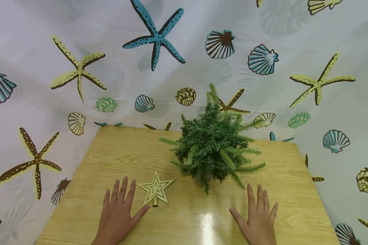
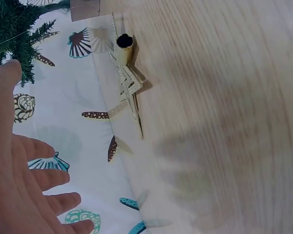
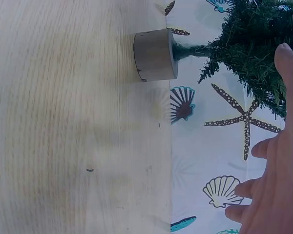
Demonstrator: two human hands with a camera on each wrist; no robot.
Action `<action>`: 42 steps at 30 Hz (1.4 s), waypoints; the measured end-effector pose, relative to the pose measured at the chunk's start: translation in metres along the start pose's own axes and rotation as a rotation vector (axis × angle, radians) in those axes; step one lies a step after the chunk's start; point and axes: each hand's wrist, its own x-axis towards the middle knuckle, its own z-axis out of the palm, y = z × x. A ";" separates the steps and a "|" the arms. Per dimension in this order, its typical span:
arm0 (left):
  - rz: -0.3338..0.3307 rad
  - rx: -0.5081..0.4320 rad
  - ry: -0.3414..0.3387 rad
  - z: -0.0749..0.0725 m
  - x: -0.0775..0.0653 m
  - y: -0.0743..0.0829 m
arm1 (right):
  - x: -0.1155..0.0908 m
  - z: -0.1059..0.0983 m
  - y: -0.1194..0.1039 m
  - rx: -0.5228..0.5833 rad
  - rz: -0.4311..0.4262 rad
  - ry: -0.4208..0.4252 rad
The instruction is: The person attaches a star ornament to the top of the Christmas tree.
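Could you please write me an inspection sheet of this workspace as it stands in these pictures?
Surface: light wooden table, with a glare spot near the front edge.
Job's things: gold star topper lying flat, its tube socket toward the person; small green tree upright on a round wooden base.
Clutter: nothing seen.
Grips: left hand flat on the table, fingers spread, thumb close to the star, contact unclear; right hand flat on the table in front of the tree, holding nothing.
Cables: nothing seen.
Surroundings: white curtain printed with starfish and shells, behind and beside the table.
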 end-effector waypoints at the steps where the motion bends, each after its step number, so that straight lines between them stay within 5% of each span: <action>1: 0.001 -0.003 0.014 0.001 0.000 0.000 | 0.000 0.001 0.000 0.012 -0.002 0.000; 12: -0.057 -0.084 0.096 0.012 -0.002 0.002 | 0.001 0.005 -0.006 0.230 -0.015 0.035; 24: -0.182 -0.151 -0.006 0.032 0.003 0.005 | 0.002 -0.020 -0.015 0.402 -0.049 0.212; 32: -0.200 -0.157 -0.010 0.036 0.010 0.011 | 0.005 -0.035 -0.023 0.473 -0.074 0.225; 42: -0.287 -0.220 -0.117 0.047 0.017 0.012 | 0.016 -0.057 -0.032 0.567 -0.166 0.314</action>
